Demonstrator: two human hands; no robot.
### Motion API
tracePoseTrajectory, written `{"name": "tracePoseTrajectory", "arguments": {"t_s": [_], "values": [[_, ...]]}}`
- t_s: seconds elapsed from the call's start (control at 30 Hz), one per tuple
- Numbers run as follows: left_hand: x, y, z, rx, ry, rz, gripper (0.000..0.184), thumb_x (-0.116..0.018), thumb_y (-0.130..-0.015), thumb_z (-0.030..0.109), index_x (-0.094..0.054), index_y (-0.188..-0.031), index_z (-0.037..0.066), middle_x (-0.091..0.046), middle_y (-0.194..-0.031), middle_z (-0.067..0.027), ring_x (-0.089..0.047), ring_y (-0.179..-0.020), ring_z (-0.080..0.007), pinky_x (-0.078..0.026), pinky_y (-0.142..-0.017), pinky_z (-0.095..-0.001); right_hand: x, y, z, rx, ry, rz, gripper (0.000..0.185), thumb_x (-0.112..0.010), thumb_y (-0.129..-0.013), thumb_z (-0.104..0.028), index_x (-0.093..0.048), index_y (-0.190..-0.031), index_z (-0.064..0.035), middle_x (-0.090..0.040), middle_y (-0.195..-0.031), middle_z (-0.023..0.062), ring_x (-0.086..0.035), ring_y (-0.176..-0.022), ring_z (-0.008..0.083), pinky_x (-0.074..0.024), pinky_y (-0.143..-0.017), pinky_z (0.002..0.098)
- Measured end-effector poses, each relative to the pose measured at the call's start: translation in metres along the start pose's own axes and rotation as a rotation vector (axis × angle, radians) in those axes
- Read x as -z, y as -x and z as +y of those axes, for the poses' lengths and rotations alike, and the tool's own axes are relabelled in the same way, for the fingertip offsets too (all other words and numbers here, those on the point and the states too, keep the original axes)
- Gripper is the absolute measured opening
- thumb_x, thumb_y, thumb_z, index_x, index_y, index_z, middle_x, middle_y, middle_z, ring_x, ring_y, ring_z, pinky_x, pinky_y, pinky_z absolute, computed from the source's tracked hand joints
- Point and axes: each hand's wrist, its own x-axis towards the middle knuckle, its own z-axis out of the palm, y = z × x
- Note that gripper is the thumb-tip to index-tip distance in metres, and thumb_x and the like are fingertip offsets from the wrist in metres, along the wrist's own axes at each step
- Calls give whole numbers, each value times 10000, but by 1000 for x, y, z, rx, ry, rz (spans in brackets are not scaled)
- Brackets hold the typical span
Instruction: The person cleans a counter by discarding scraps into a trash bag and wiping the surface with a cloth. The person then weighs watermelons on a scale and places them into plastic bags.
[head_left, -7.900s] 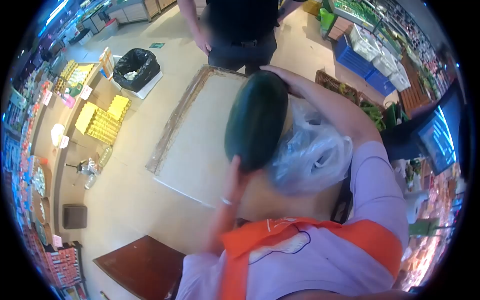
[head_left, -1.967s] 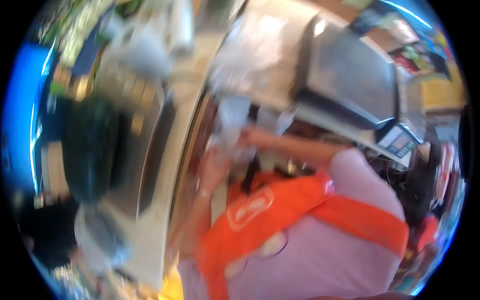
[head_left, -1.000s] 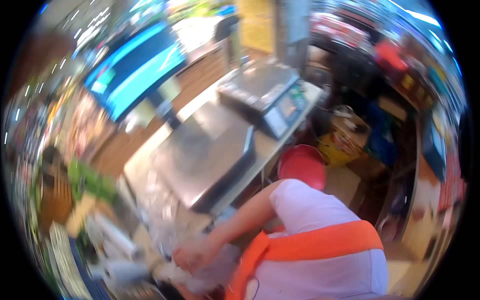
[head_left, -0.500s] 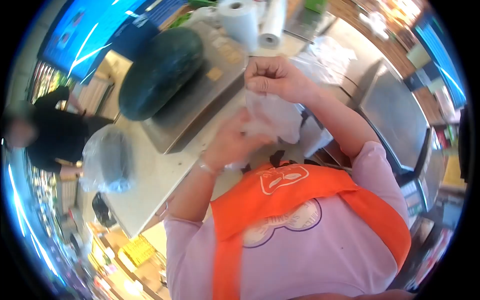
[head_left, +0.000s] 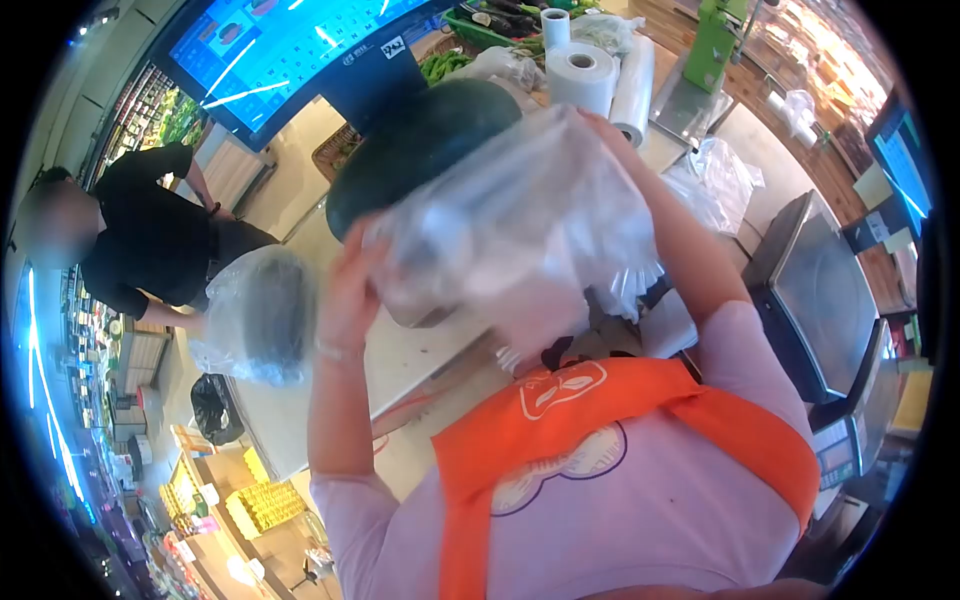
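A clear plastic bag (head_left: pixel 500 220) is spread wide between my two hands, in front of my apron. My left hand (head_left: pixel 350 280) grips its left edge, fingers closed on the film. At the upper right edge, my right hand (head_left: pixel 610 140) holds the bag too, its fingers partly hidden by the plastic. Just behind the bag lies a large dark green watermelon (head_left: pixel 425 145), its lower right side covered by the film. The metal scale plate beneath the melon is mostly hidden.
A bagged round dark item (head_left: pixel 265 315) stands at the left of the counter (head_left: pixel 280 420), beside a person in black (head_left: pixel 150 230). Plastic rolls (head_left: pixel 582 80) stand behind. A screen (head_left: pixel 270 70) is at upper left, another scale (head_left: pixel 815 290) at right.
The bag, bunched near my right hand before, is now stretched out between both hands. My left hand has moved left and grips its edge. The view has shifted, showing more of the screen.
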Motion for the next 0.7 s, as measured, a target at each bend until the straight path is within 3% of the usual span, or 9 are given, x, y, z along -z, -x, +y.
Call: {"name": "tracePoseTrajectory", "arguments": {"t_s": [0.1,0.13,0.23,0.3,0.4,0.5,0.53,0.63,0.7], "values": [[-15,-79,33,-269,-100,3,271,-527,-867,77,-546,-1137,55,-577,-940,-39,-543,-770,-114,-461,-680,-232,-41,-40,10,16,48,32,320,-626,-808,-155,-587,-1102,-38,-632,-948,56,-598,-824,136,-480,-729,267],[-7,-98,43,-295,-176,62,225,-497,-888,113,-570,-1085,31,-596,-796,-45,-549,-627,-117,-464,-581,-243,-57,-47,13,13,119,57,322,-623,-808,-154,-584,-1106,-38,-630,-956,57,-596,-832,135,-477,-732,266],[30,-104,66,-348,-977,390,240,-449,-911,161,-578,-1023,-8,-567,-633,-65,-524,-481,-134,-447,-470,-264,-79,-55,5,-17,486,114,331,-613,-810,-149,-575,-1119,-36,-624,-978,58,-588,-856,135,-468,-742,263],[86,-99,43,-271,-1074,359,283,-403,-923,195,-556,-1006,-29,-542,-571,-83,-513,-417,-152,-431,-405,-286,-83,-53,2,-47,672,132,337,-606,-811,-146,-569,-1127,-35,-619,-993,59,-583,-873,135,-462,-748,261],[114,-57,1,-115,-1033,408,228,-396,-918,164,-516,-1010,-8,-533,-583,-95,-530,-423,-170,-439,-402,-285,-80,-41,4,-79,839,153,345,-596,-813,-141,-560,-1139,-33,-613,-1016,60,-576,-897,134,-453,-758,258],[100,-16,-46,88,-940,372,163,-442,-880,114,-474,-983,-7,-532,-593,-128,-555,-467,-244,-447,-434,-349,-64,-38,18,-6,979,188,349,-592,-805,-134,-556,-1133,-22,-607,-1022,76,-582,-849,133,-456,-704,254],[99,-4,-58,-37,-1038,310,149,-476,-853,110,-487,-935,-14,-544,-604,-150,-565,-505,-290,-445,-469,-386,-58,-38,24,32,1031,203,349,-592,-801,-132,-555,-1128,-17,-604,-1022,85,-586,-820,133,-460,-675,252],[63,20,-72,-224,-1251,130,141,-546,-793,110,-518,-829,-23,-564,-624,-194,-574,-585,-370,-434,-540,-450,-56,-21,47,38,1044,304,315,-624,-758,-144,-605,-1035,5,-642,-911,91,-613,-784,168,-490,-644,303],[54,29,-76,-210,-1274,95,150,-566,-780,120,-532,-780,-26,-572,-630,-209,-576,-608,-389,-432,-557,-459,-68,1,52,-16,563,308,278,-611,-749,-136,-603,-986,9,-643,-876,107,-618,-778,176,-493,-645,311]]}}
